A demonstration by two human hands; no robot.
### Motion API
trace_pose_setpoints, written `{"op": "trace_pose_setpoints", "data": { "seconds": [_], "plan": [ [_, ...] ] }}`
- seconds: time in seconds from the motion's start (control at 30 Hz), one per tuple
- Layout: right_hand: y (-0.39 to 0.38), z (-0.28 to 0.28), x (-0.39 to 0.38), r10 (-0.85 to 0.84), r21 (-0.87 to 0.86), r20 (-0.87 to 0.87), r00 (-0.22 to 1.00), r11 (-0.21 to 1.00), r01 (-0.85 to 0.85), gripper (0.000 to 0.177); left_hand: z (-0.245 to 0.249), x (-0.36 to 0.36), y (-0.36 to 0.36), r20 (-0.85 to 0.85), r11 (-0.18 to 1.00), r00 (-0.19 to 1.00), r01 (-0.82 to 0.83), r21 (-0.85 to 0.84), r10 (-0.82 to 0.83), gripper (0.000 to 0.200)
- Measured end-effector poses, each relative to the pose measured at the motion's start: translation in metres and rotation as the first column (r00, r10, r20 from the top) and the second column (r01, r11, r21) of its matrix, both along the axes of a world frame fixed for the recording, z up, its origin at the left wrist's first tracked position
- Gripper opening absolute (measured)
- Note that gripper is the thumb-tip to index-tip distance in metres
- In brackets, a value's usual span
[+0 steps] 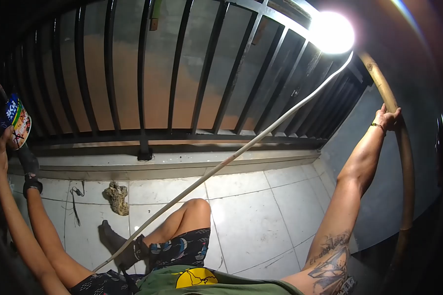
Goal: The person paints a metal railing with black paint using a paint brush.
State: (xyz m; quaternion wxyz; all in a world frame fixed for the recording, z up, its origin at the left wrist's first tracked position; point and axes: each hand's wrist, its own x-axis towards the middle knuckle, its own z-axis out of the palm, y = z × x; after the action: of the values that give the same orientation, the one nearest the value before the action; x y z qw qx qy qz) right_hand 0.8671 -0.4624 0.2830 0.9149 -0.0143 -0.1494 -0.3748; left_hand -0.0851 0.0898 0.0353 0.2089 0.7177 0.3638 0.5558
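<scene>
At the far left edge, my left hand (3, 142) is closed round a printed tub (18, 123) with a blue, green and orange label. The tub is tilted, and what is inside it is hidden. My right hand (388, 118) is stretched out to the right, its fingers wrapped round a bamboo pole (379, 83). The pole runs from beside the lamp down the right side. A wristband circles my right wrist. A glowing lamp (331, 32) shines at the upper right, and a long white cable (241, 151) runs from near it down to my lap.
A black metal railing (142, 73) stands ahead on a low ledge (98, 172). On the white tiled floor (251, 216) lie a clump of brownish material (117, 198) and a thin dark strand (76, 204). My bent legs lie over the tiles. A grey wall (369, 187) rises at the right.
</scene>
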Motion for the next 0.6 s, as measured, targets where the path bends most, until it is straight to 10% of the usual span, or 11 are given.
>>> {"op": "trace_pose_setpoints", "data": {
  "seconds": [0.6],
  "plan": [
    [0.002,0.026,-0.002,0.045,0.045,-0.158,0.986,0.998,-0.038,0.057,0.047,-0.003,-0.051,0.020,0.980,0.993,-0.114,0.160,0.112,0.042]
  ]
}}
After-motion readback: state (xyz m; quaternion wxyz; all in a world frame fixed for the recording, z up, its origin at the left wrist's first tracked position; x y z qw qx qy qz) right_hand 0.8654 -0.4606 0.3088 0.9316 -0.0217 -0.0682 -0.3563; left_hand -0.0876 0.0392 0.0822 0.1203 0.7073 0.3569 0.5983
